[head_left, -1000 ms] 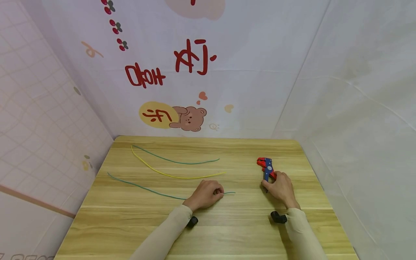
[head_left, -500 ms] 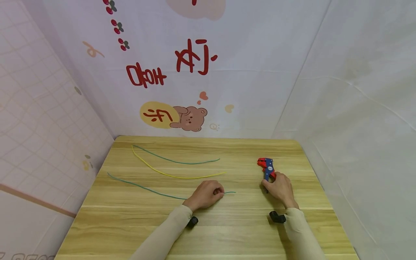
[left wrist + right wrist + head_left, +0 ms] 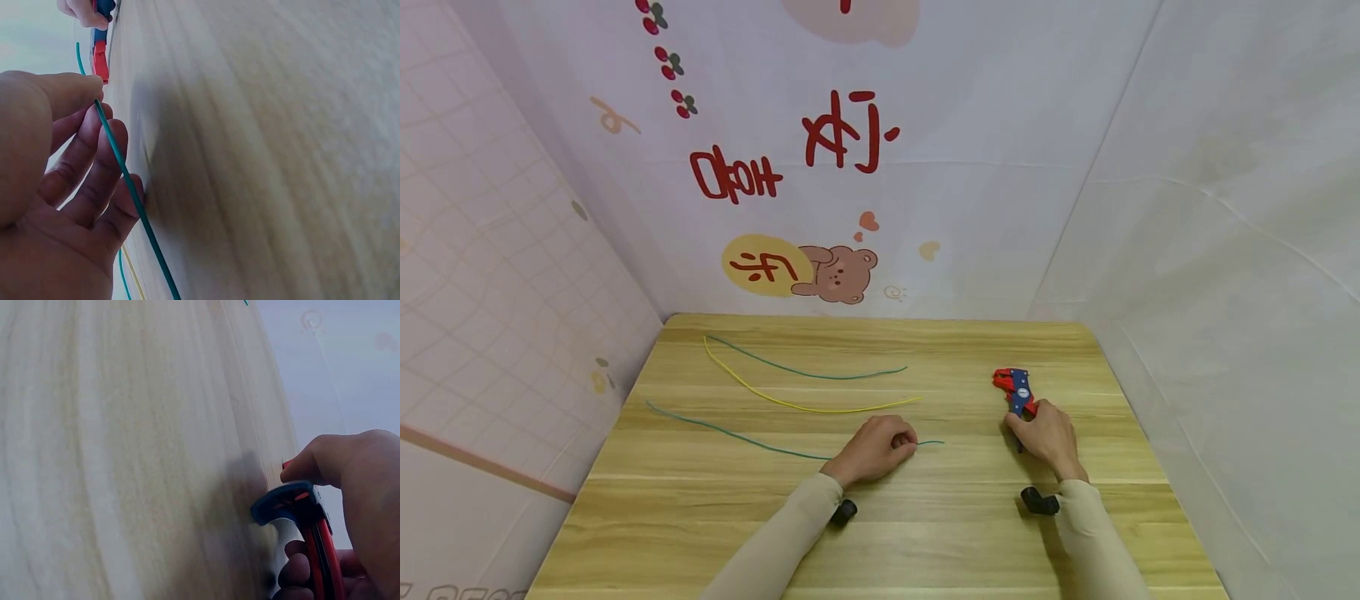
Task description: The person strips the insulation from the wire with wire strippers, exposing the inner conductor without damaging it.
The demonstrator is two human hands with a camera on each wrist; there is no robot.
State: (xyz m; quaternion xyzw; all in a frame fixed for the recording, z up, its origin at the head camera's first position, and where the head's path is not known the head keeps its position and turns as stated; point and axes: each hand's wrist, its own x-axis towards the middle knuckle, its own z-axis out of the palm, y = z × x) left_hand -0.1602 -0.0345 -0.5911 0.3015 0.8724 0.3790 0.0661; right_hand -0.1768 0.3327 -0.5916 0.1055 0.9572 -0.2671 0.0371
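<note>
My left hand pinches a green wire between thumb and forefinger. A short end of this wire sticks out past the fingertips, and the rest trails left over the table. On the right side my right hand grips the handles of a red and blue wire stripper. The stripper's red head points away from me, apart from the wire. In the right wrist view the fingers and palm hide part of the stripper's handles.
A yellow wire and another green wire lie curved on the wooden table, beyond my left hand. White printed cloth walls stand behind the table and at both sides.
My right hand has drawn the wire stripper slightly towards me, and its head has shifted a little. The left hand keeps its pinch on the green wire and has hardly moved.
</note>
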